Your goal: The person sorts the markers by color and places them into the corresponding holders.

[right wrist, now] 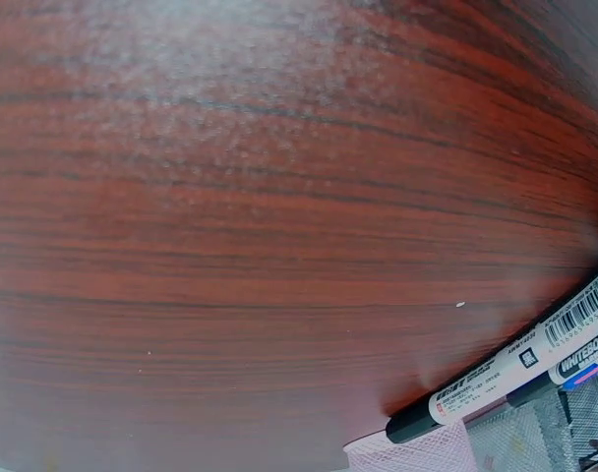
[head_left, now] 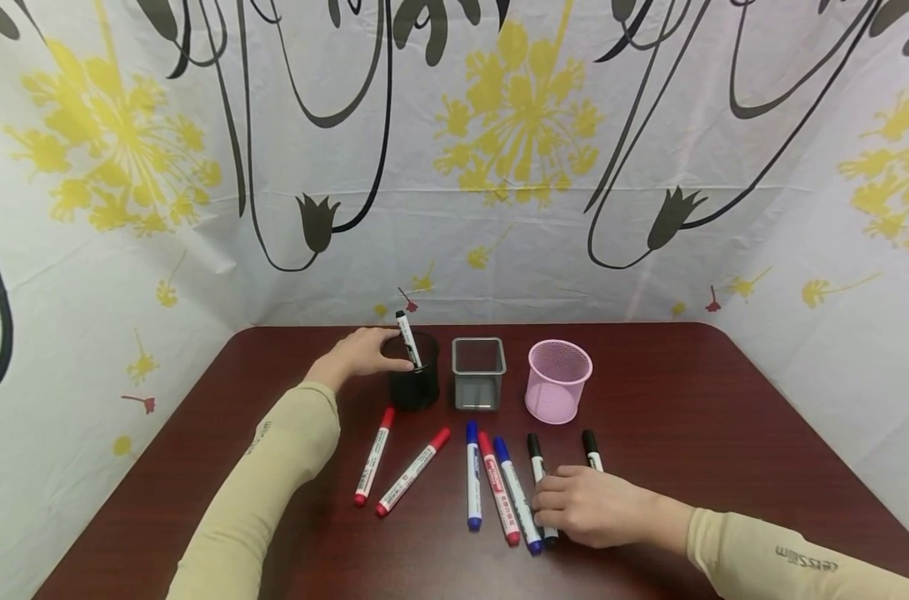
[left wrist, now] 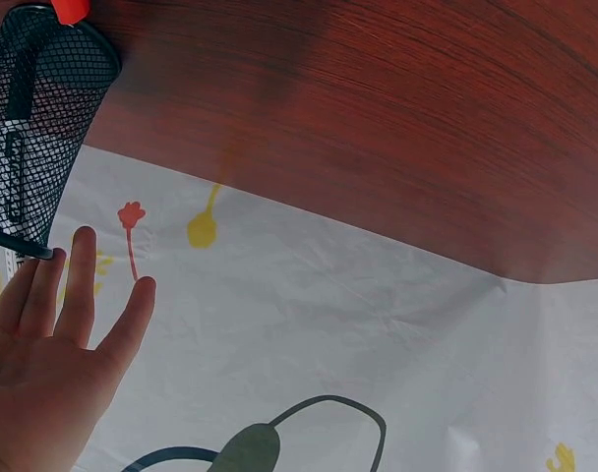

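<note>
At the black mesh pen cup [head_left: 413, 387], my left hand [head_left: 360, 352] has its fingers spread at the rim. A black-capped whiteboard marker [head_left: 408, 339] stands tilted in that cup, its top above the rim. The left wrist view shows the left hand [left wrist: 58, 364] with straight fingers beside the mesh cup [left wrist: 43, 128]. On the table to the right, my right hand [head_left: 592, 507] curls its fingers over a black marker [head_left: 536, 454], covering its middle. Another black marker [head_left: 591, 450] lies partly hidden behind this hand.
A grey square mesh cup [head_left: 478, 387] and a pink mesh cup [head_left: 553, 396] stand beside the black one. Two red markers [head_left: 375, 457] lie at left. In the middle lie a blue marker [head_left: 473, 479], a red marker [head_left: 498, 487] and another blue marker [head_left: 517, 496].
</note>
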### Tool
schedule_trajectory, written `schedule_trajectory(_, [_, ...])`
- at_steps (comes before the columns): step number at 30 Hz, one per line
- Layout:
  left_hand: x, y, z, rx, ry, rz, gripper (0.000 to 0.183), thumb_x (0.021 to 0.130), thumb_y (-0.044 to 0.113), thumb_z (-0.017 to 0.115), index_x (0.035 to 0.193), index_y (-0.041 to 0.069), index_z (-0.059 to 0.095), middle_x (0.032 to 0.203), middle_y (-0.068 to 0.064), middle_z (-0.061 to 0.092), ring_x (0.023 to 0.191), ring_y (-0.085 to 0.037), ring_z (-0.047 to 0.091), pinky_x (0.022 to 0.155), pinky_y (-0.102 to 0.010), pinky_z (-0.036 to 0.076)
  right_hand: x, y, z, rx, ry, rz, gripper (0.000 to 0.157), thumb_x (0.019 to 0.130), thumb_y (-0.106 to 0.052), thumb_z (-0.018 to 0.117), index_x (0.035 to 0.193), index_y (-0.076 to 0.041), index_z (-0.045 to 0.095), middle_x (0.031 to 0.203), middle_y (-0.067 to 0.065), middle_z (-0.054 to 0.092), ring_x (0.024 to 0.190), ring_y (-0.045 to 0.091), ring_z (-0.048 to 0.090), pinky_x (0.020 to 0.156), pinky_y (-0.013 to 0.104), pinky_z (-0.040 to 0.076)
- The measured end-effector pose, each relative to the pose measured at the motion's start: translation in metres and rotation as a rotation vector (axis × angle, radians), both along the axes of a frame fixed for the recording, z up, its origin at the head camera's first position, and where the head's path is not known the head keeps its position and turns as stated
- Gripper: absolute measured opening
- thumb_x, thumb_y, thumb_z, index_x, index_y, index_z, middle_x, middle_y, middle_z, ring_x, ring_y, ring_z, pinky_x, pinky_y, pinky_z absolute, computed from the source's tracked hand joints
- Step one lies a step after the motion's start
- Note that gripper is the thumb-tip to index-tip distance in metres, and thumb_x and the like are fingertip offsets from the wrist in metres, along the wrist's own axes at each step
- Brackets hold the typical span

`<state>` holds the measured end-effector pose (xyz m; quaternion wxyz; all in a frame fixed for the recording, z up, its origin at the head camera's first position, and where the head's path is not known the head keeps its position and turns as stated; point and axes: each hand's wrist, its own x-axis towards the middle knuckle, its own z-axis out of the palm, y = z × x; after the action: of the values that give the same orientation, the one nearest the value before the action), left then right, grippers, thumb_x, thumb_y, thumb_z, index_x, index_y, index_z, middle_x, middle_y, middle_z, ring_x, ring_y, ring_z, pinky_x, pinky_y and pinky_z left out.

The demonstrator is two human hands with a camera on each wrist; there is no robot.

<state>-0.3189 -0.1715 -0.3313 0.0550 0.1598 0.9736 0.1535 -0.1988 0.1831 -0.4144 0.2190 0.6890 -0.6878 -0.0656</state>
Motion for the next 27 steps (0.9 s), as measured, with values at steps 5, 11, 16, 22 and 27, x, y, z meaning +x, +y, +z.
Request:
schedule_trajectory(5, [0.000, 0.000, -0.001, 0.007, -0.001, 0.002, 0.078, 0.076, 0.052, 0.061, 0.134, 0.006, 0.037, 0.134, -0.013, 0.038, 0.121, -0.029, 0.034, 0.093, -0.048, 0.030, 0.001, -0.001, 0.001, 0.024, 0.024, 0.005, 0.019, 0.076, -0.017, 0.049, 0.091, -0.018, 0.061, 0.093, -0.005, 0.056, 0.089, 0.010, 0.051, 0.066, 0.024, 0.038])
schedule_trajectory(11, [0.000, 0.000, -0.001, 0.011, 0.007, -0.006, 0.077, 0.076, 0.051, 0.061, 0.134, 0.005, 0.037, 0.133, -0.013, 0.039, 0.120, -0.029, 0.035, 0.094, -0.047, 0.030, 0.001, -0.002, 0.002, 0.050, 0.024, 0.009, 0.020, 0.071, -0.019, 0.056, 0.090, -0.019, 0.061, 0.092, -0.006, 0.055, 0.089, 0.010, 0.051, 0.067, 0.025, 0.038])
schedule_trajectory(16, [-0.001, 0.000, 0.000, 0.003, 0.014, -0.011, 0.078, 0.076, 0.051, 0.061, 0.134, 0.005, 0.038, 0.132, -0.012, 0.040, 0.120, -0.029, 0.036, 0.094, -0.046, 0.030, 0.001, -0.003, 0.004, 0.013, 0.019, 0.026, 0.019, 0.079, -0.017, 0.045, 0.091, -0.018, 0.059, 0.090, -0.006, 0.055, 0.086, 0.009, 0.051, 0.064, 0.024, 0.037])
schedule_trajectory(22, [-0.001, -0.001, -0.001, 0.005, 0.007, -0.011, 0.078, 0.076, 0.051, 0.061, 0.134, 0.005, 0.038, 0.132, -0.013, 0.040, 0.120, -0.029, 0.035, 0.093, -0.047, 0.030, 0.000, -0.007, 0.010, -0.137, -0.014, 0.074, 0.028, 0.084, -0.014, 0.031, 0.087, -0.016, 0.059, 0.085, -0.006, 0.054, 0.079, 0.010, 0.053, 0.063, 0.023, 0.042])
schedule_trajectory(27, [-0.002, -0.001, -0.002, 0.007, 0.009, -0.005, 0.078, 0.076, 0.052, 0.061, 0.134, 0.006, 0.038, 0.133, -0.013, 0.039, 0.120, -0.029, 0.035, 0.093, -0.047, 0.030, -0.001, -0.009, 0.018, -0.245, -0.065, 0.093, 0.024, 0.083, -0.014, 0.036, 0.089, -0.013, 0.060, 0.088, -0.006, 0.056, 0.080, 0.009, 0.054, 0.066, 0.022, 0.045])
